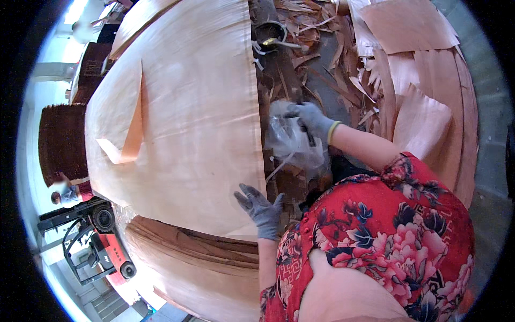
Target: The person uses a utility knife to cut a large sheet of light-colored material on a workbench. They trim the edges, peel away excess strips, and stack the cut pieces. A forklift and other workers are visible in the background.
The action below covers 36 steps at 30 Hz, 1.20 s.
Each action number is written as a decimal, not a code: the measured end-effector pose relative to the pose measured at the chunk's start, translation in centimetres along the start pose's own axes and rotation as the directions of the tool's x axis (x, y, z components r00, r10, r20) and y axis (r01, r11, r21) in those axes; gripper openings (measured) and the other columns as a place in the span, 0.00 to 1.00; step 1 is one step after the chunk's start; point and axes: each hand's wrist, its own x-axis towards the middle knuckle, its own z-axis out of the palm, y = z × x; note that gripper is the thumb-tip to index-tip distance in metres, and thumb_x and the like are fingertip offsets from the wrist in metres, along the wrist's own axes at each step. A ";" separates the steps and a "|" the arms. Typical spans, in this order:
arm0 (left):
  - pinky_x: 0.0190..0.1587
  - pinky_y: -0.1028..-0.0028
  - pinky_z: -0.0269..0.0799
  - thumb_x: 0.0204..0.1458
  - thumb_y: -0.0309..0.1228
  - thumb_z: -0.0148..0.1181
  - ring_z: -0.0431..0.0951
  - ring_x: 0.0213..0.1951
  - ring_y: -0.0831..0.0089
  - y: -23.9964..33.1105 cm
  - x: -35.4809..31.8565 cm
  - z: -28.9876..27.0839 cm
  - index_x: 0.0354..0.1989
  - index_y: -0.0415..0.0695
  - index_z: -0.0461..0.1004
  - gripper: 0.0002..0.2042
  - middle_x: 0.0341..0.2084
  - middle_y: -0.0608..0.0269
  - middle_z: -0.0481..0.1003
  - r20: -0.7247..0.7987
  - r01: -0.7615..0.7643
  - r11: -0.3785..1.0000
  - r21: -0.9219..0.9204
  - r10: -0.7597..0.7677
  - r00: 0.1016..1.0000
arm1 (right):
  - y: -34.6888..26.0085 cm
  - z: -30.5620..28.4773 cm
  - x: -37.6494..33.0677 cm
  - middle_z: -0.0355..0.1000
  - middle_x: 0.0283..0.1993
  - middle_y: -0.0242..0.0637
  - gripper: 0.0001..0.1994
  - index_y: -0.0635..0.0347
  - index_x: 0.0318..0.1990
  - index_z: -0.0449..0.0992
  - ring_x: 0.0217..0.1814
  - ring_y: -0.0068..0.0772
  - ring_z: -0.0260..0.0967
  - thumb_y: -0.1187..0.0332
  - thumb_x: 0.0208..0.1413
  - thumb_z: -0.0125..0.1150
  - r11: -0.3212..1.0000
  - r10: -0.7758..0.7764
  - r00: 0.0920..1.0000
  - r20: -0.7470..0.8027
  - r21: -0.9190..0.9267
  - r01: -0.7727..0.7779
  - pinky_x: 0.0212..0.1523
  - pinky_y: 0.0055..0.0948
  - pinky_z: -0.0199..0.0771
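While the left hand (261, 211) spreads, grasping nothing, over the edge of the veneer sheet (188, 123), the right hand (314, 119), its grip too blurred to tell, meets a plastic bag (287, 138) beside that edge; snagging could split the thin sheet.

Left edge: pale, washed-out hall wall (29, 129), bright light (75, 11) at upper left, and a gridded panel (107, 306) lower left, can't tell if window. Red-and-black forklift (111, 251) near a dark brown stack (61, 142); dull grey floor (491, 161) along right edge.
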 end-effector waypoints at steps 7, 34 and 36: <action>0.60 0.52 0.44 0.50 0.49 0.48 0.46 0.60 0.40 -0.6 1.7 3.1 0.57 0.34 0.54 0.33 0.58 0.40 0.51 -0.114 0.057 0.964 0.259 -0.028 0.993 | -7.6 6.0 -0.2 0.67 0.51 0.47 0.28 0.59 0.53 0.64 0.52 0.46 0.64 0.47 0.51 0.43 0.777 0.047 0.996 0.076 -0.630 0.011 0.50 0.34 0.61; 0.57 0.54 0.53 0.47 0.32 0.53 0.53 0.57 0.41 0.5 0.9 4.8 0.61 0.45 0.51 0.30 0.57 0.36 0.49 -0.322 0.694 0.534 -0.483 -0.845 0.426 | -6.8 7.8 15.2 0.63 0.18 0.33 0.11 0.62 0.25 0.68 0.16 0.27 0.57 0.65 0.47 0.61 0.940 0.340 0.940 0.024 -0.018 -0.340 0.17 0.30 0.58; 0.57 0.54 0.52 0.47 0.29 0.51 0.53 0.56 0.41 0.3 1.7 3.9 0.60 0.45 0.52 0.29 0.56 0.37 0.51 -0.295 0.692 0.708 -0.141 -0.697 0.653 | -7.6 8.1 15.8 0.64 0.19 0.33 0.10 0.61 0.26 0.68 0.16 0.27 0.58 0.65 0.47 0.61 0.933 0.359 0.933 0.015 0.019 -0.359 0.17 0.30 0.59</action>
